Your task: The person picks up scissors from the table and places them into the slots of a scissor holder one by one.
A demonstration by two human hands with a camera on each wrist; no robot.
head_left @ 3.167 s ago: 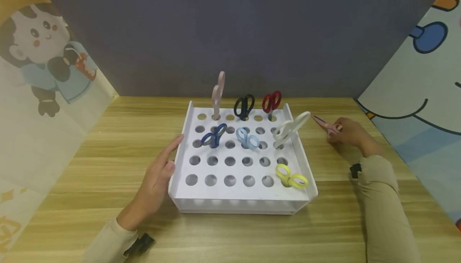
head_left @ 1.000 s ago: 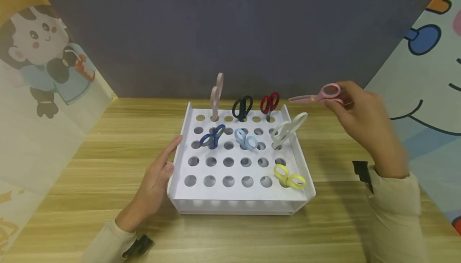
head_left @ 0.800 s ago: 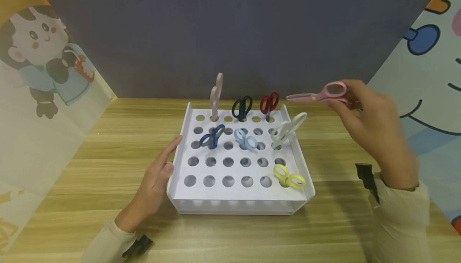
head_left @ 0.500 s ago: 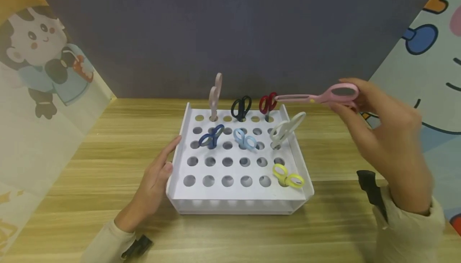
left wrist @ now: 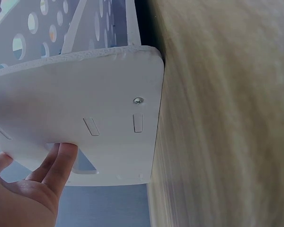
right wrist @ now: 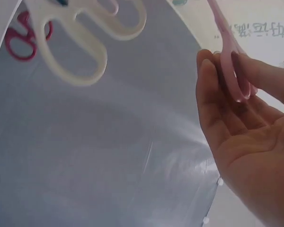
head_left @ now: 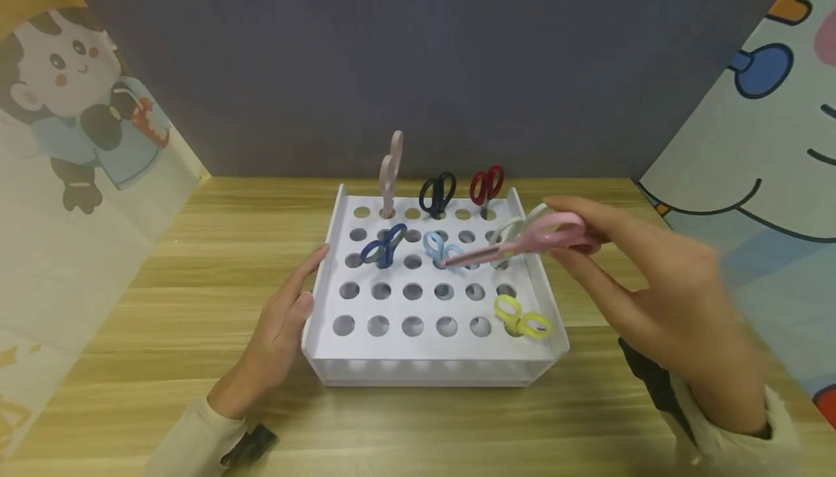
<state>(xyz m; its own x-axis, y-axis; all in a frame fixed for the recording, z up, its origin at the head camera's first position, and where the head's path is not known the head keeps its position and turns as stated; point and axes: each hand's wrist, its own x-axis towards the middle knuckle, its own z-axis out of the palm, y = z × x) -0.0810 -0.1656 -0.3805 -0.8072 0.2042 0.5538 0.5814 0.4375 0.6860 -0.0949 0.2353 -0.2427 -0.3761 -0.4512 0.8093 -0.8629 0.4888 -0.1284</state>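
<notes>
Pink scissors (head_left: pixel 516 245) are pinched by the handle loops between the thumb and fingers of my right hand (head_left: pixel 653 295). Their blades point left above the white rack (head_left: pixel 418 348), overlapping the light blue scissors (head_left: pixel 434 245) and white scissors (head_left: pixel 499 233) in the head view. The right wrist view shows fingertips on the pink handle (right wrist: pixel 231 71). My left hand (head_left: pixel 277 335) rests against the rack's left side with fingers fairly straight. In the left wrist view, its fingers (left wrist: pixel 59 165) touch the side panel (left wrist: pixel 118 137) at a cut-out.
Other scissors stand handles-up in the rack's round holes: pale pink (head_left: pixel 388 172), black (head_left: pixel 437 194), red (head_left: pixel 486 185), dark blue (head_left: pixel 385 247) and yellow (head_left: pixel 520 321). The rack sits on a wooden table (head_left: pixel 196 281), with a dark panel (head_left: pixel 418 63) behind.
My right hand has lifted the pink scissors off the table right of the rack, then brought them left and down over the rack. The left hand stays on the rack's side.
</notes>
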